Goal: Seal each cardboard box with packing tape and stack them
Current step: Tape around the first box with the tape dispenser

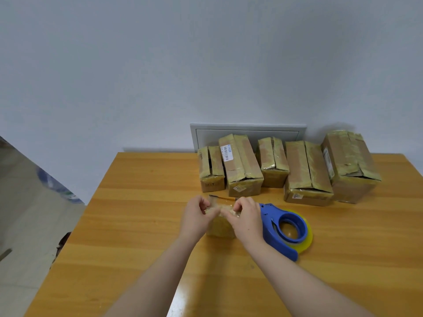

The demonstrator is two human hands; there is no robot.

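At frame centre, a small tape-wrapped brown cardboard box (220,228) stands on the orange wooden table (137,225). The left hand (196,216) and right hand (246,219) both pinch its top (fingers curled), the box's body below them. A blue plastic tape dispenser (283,227) lies just right.

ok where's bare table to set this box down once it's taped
Left half of the table, beside the left hand; also the near right corner, this side of the dispenser. Crowded: back right, with the row of boxes and a thin tool before it.
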